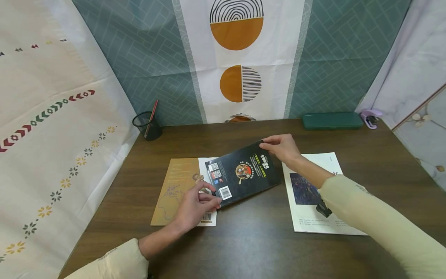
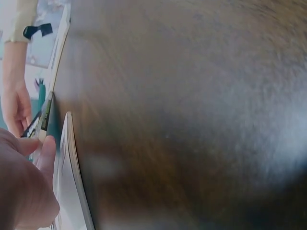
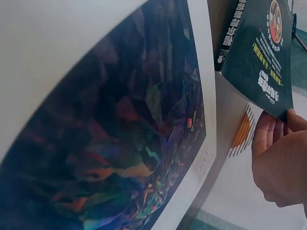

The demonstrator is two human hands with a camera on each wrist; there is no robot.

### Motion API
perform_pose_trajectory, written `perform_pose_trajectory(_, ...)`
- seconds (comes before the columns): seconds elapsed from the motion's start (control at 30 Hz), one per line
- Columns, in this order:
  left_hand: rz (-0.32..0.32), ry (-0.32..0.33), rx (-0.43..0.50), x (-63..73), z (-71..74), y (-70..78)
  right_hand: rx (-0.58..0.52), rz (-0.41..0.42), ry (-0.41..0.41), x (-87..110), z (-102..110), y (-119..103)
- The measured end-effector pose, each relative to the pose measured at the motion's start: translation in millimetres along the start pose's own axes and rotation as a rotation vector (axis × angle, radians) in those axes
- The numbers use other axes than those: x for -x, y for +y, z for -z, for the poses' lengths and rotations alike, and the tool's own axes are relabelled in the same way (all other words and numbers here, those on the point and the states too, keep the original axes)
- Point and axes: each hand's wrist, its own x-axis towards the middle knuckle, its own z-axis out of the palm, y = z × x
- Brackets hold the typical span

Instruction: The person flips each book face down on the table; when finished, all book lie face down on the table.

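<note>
A black book (image 1: 249,174) with a barcode and a round food picture on its cover is held tilted between both hands. At its lower left corner, my left hand (image 1: 195,205) pinches the edge between thumb and fingers. My right hand (image 1: 283,148) grips the upper right corner, also seen as a hand (image 3: 280,158) in the right wrist view. Under the black book's left end lies a tan and white book (image 1: 177,190), partly covered. To the right, a white book (image 1: 310,217) with a dark picture lies flat below my right forearm.
A black mesh pen cup (image 1: 153,131) with a red pencil stands at the back left. At the back right are a green case (image 1: 332,121) and a purple stapler (image 1: 371,117). Fabric hangs behind and beside the brown table (image 1: 251,248).
</note>
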Motion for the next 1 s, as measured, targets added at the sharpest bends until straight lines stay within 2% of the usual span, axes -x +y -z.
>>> perform_pose_trajectory(0.47, -0.045, -0.017, -0.062, 1.2, -8.9, -1.3, 0.018, 0.016, 0.005, -13.0, -13, 5)
perform_pose_trajectory(0.8, -0.097, -0.046, -0.218, 1.3, -8.2, -0.3, 0.082, 0.015, -0.007, -16.4, -18, 5)
perform_pose_trajectory(1.0, -0.170, -0.058, -0.383, 2.0, -7.3, 2.5, 0.117, 0.017, -0.027, -18.2, -20, 7)
